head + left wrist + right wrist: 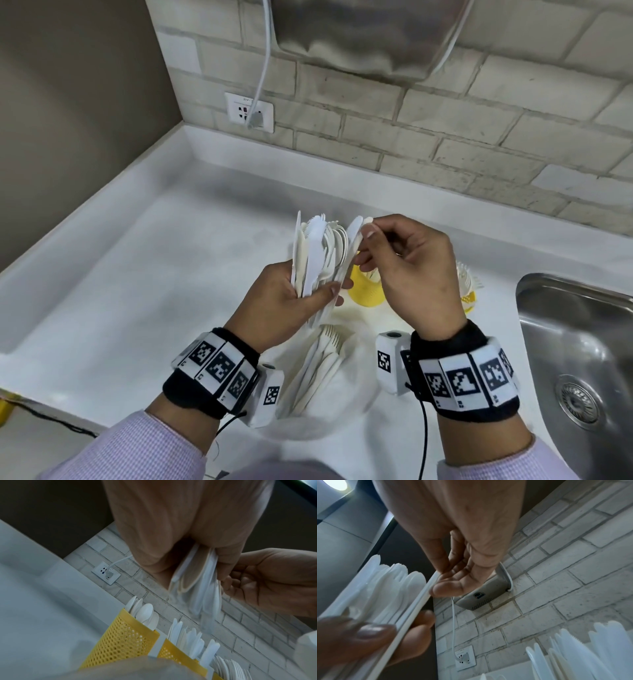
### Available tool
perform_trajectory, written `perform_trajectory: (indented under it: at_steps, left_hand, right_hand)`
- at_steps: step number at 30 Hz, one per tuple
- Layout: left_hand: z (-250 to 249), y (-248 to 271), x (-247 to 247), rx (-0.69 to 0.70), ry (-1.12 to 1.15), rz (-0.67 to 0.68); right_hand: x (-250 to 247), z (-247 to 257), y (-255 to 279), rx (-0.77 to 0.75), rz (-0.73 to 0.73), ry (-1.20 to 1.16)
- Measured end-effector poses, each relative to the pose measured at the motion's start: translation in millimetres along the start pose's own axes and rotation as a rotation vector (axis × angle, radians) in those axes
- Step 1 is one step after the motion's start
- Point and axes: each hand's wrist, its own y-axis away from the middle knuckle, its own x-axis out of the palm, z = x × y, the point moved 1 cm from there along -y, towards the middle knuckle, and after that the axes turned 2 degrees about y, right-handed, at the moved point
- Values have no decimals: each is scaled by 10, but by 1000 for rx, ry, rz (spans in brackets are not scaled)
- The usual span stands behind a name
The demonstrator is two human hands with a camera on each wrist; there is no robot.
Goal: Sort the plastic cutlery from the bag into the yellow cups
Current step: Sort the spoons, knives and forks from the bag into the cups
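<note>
Head looks down; wrists up close, sharing socket [106,573].

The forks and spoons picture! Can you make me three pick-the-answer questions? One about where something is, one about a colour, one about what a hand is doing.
1. Where is the sink?
A. On the person's right
B. On the person's left
C. Behind the wall socket

2. What colour are the mesh cups?
A. Blue
B. Yellow
C. Red

3. What is the right hand doing?
A. Lying flat on the counter
B. Pinching one piece at the edge of the bundle of cutlery
C. Turning on a tap

Answers:
1 A, the steel basin lies at the right edge of the head view.
2 B, the left wrist view shows yellow mesh with white cutlery standing in it.
3 B, its thumb and fingers pinch a white piece while the left hand grips the bundle.
</note>
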Motion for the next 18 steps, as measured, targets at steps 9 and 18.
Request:
perform_trajectory:
  at_steps: [9,18]
  left_hand:
    - [-30,8,26,-9,17,-24]
    - [-57,45,80,-5,66,1]
  right_hand:
    - [-82,53,-3,29,-34,-68]
    - [-223,111,-24,56,-197,-331]
